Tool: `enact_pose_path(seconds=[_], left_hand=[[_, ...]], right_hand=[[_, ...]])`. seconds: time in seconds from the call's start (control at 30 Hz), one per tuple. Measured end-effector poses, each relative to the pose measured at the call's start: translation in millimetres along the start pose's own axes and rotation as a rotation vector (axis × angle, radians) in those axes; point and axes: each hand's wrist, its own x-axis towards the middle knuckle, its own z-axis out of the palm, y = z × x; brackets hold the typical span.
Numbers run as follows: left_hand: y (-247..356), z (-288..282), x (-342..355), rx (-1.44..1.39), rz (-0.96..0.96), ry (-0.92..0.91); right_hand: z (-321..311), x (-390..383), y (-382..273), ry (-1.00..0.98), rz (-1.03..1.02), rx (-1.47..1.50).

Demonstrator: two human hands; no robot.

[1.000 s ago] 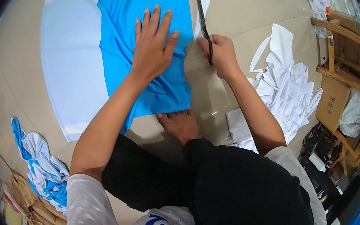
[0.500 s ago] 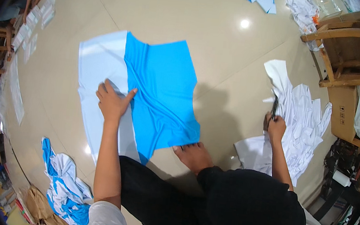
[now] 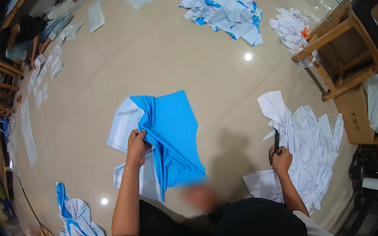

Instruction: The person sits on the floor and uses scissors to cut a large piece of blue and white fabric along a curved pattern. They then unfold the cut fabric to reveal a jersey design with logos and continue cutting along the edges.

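My left hand [image 3: 137, 148] is closed on the bunched edge of a cut fabric piece, where its bright blue side [image 3: 174, 121] meets the white side [image 3: 124, 124]. The cloth is gathered into folds around my fingers, and the rest spreads over the floor. Out to the right, my right hand [image 3: 282, 160] grips a pair of dark scissors [image 3: 275, 144], blades pointing away from me. They are beside a large heap of white fabric [image 3: 314, 146] and a white strip [image 3: 272, 104] at its far end. Whether the blades touch that cloth I cannot tell.
Blue-and-white fabric piles lie at the far middle [image 3: 228, 17] and near left [image 3: 79, 219]. A wooden stool [image 3: 345, 56] and a cardboard box [image 3: 355, 113] stand at the right. Another person [image 3: 30, 37] sits far left beside flat packets [image 3: 56, 58] on the tiled floor [image 3: 93, 102].
My left hand has gone from lying spread on the fabric to gripping it, and the white side is now lifted and bunched. The right hand still holds the scissors. The view has shifted.
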Motion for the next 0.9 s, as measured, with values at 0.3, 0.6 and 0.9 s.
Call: enact_pose_path(seconds=[0.3,0.6,0.9], left_hand=[[95,100,4,-0.382,0.097,-0.232],[271,121,126,-0.623,0.448,-0.274],[104,-78,99,0.497,0.501,0.094]], right_hand=[[-6,1,7,-0.046,0.003,0.006],[-8,-1,-4,-0.084,0.012,0.025],[-10,0,0,-0.077,0.000,0.041]])
